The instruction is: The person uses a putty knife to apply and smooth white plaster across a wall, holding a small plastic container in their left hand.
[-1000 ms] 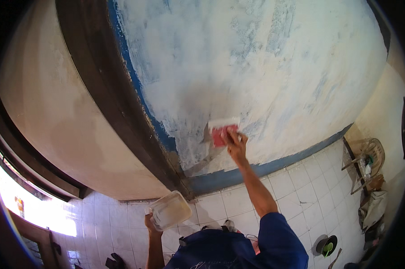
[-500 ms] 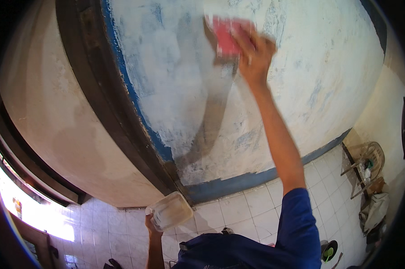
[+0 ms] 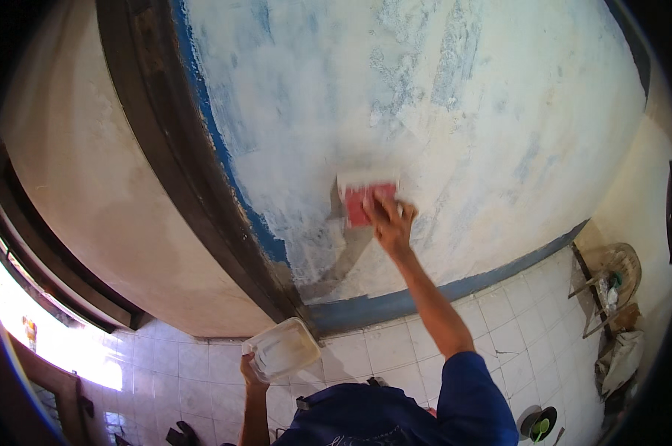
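My right hand (image 3: 392, 223) grips a red putty spreader (image 3: 369, 204), its fingers pressed on the spreader's face. The spreader's pale upper edge lies at the wall (image 3: 484, 163), which is smeared with white putty over patchy blue. Low on the left, my left hand (image 3: 252, 368) holds a translucent plastic tub (image 3: 282, 349) by its near left edge. Some pale material seems to lie in the tub, but I cannot tell how much.
A dark wooden door frame (image 3: 194, 186) borders the wall on the left. Blue paint (image 3: 418, 301) runs along the wall's foot above white floor tiles (image 3: 365, 349). At the right are a chair (image 3: 615, 275), a pale sack (image 3: 622, 360) and a dark bowl with something green (image 3: 538, 425).
My right hand has brought the spreader down the wall, from near the top to mid-height. My left hand keeps the tub in nearly the same place.
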`<action>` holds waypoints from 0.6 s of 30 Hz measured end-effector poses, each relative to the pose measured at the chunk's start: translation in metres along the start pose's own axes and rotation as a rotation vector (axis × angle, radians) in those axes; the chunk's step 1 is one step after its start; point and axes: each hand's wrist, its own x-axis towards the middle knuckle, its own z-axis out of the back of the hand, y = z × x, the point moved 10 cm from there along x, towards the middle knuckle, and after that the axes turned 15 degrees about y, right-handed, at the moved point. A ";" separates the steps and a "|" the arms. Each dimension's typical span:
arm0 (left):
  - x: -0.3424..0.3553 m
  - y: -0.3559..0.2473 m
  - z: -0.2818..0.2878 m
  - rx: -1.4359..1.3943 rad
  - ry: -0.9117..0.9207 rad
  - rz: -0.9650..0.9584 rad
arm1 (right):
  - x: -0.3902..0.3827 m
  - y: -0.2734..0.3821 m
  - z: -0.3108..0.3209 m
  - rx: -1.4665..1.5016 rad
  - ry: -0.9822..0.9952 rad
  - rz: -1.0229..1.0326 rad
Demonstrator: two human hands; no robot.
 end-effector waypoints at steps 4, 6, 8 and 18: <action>0.002 -0.005 0.035 0.329 0.050 -0.069 | -0.110 0.024 -0.048 0.018 0.225 -0.048; 0.008 0.001 0.029 0.177 0.007 -0.042 | -0.153 0.027 -0.058 0.106 0.420 -0.110; 0.012 0.007 -0.001 0.022 0.036 0.005 | -0.190 0.030 -0.058 0.115 0.486 -0.132; 0.036 0.056 -0.003 -0.023 0.164 0.212 | -0.117 0.050 0.023 1.128 0.320 -0.714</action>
